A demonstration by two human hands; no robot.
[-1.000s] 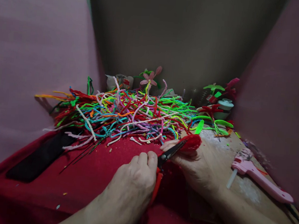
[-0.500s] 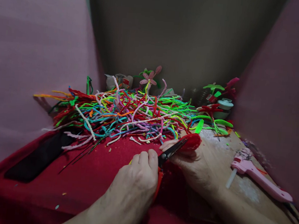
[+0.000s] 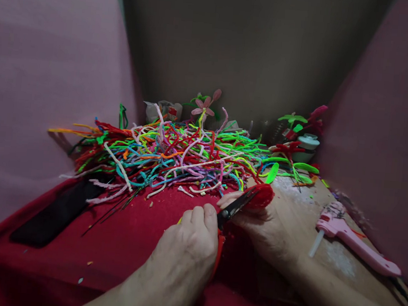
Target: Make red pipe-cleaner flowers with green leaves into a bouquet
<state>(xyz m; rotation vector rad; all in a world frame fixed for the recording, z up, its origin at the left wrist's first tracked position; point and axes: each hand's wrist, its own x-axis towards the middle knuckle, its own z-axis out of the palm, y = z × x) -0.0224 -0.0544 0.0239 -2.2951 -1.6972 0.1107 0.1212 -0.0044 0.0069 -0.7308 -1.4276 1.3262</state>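
Note:
Scissors (image 3: 233,211) with dark blades and red-orange handles are gripped in my left hand (image 3: 189,249), whose fingers curl round the handles. The blades point up and to the right, lying against a red fuzzy petal-shaped piece (image 3: 265,196). My right hand (image 3: 267,230) pinches this red piece, its thumb and fingers partly behind the blades. A bright green pipe-cleaner leaf (image 3: 272,172) shows just beyond the red piece. Behind both hands lies a tangled heap of coloured pipe cleaners (image 3: 185,158).
A pink hot glue gun (image 3: 351,242) lies on a brown board (image 3: 306,214) at the right. At the left are a black phone-like slab (image 3: 54,213) and thin dark stems (image 3: 113,211) on the red cloth (image 3: 115,269). A pale lidded jar (image 3: 306,145) and pipe-cleaner flowers (image 3: 204,106) stand behind.
Almost nothing differs. The view has shifted slightly, and the scissors and the red piece stay together in nearly the same pose.

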